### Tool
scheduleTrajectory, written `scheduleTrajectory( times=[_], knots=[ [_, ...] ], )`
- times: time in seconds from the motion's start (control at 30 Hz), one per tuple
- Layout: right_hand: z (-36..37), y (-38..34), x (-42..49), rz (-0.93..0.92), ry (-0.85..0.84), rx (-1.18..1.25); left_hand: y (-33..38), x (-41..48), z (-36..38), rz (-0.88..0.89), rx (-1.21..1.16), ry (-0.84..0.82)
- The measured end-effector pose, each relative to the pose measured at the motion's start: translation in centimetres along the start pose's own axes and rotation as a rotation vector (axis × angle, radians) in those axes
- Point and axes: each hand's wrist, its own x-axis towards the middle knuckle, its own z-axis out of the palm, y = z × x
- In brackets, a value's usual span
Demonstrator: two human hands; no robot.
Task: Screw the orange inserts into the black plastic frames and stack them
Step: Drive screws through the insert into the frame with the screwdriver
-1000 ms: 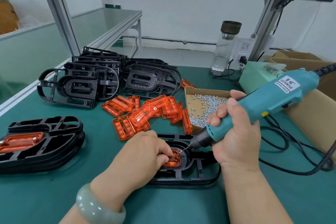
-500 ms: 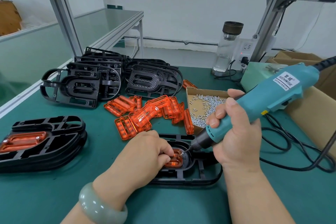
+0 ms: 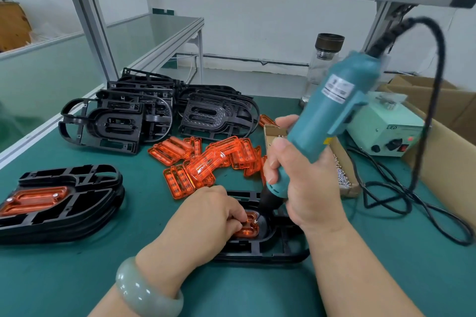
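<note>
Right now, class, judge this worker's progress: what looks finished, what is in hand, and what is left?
Done: a stack of frames at the left, its top insert fastened with two screws. In hand: the right-hand grip holds the screwdriver, tip on a screw in the orange insert, which the left-hand grip steadies in the near frame. Left: the loose inserts and the empty frames behind, then stacking.

translucent orange insert seated flat in a black frame, front centre; loose inserts heaped behind it; finished stack at left; empty frames piled at rear.
</note>
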Motion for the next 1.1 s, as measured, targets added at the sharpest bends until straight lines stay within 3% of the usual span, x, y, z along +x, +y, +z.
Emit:
scheduleTrajectory(
  times=[0.2, 0.43, 1.1],
  knots=[
    [0.51, 0.25, 0.9, 0.057, -0.225, -0.027, 0.0, -0.12, -0.04, 0.01, -0.034, 0.009],
    [0.22, 0.25, 0.59, 0.043, -0.148, 0.024, 0.18, -0.04, -0.11, 0.004, -0.011, -0.004],
    [-0.35, 0.37, 0.12, 0.011, -0.133, 0.066, 0.07, 0.05, 0.0, -0.013, -0.002, -0.011]
  ],
)
